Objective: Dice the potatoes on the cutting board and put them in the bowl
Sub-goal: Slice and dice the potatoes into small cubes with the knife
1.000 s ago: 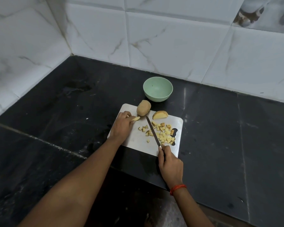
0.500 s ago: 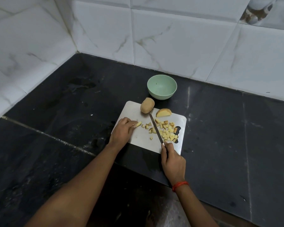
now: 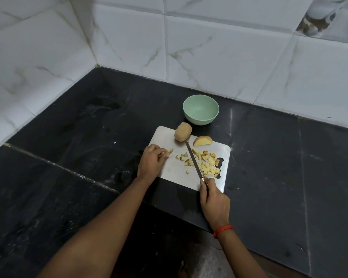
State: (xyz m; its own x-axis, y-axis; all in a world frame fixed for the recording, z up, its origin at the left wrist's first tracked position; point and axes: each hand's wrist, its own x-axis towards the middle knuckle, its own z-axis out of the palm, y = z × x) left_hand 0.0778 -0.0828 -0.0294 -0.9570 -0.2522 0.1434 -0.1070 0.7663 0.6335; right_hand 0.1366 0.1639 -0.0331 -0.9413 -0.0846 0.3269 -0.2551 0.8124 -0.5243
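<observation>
Right hand [image 3: 214, 199] is gripping the knife [image 3: 193, 159], its blade lying across the cutting board [image 3: 173, 169] beside the diced potato [image 3: 208, 164]. Left hand [image 3: 152, 160] is pinching a potato strip [image 3: 170, 151] near the board's left edge. The bowl [image 3: 201, 109] is standing behind the board.

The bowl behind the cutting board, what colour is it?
Pale mint green, seen in the head view: the bowl.

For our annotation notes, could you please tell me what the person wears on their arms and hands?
The left arm and right arm are bare, with no sleeves in view. The left hand and right hand are ungloved, with no visible rings. A thin orange-red thread band circles the right wrist.
</observation>
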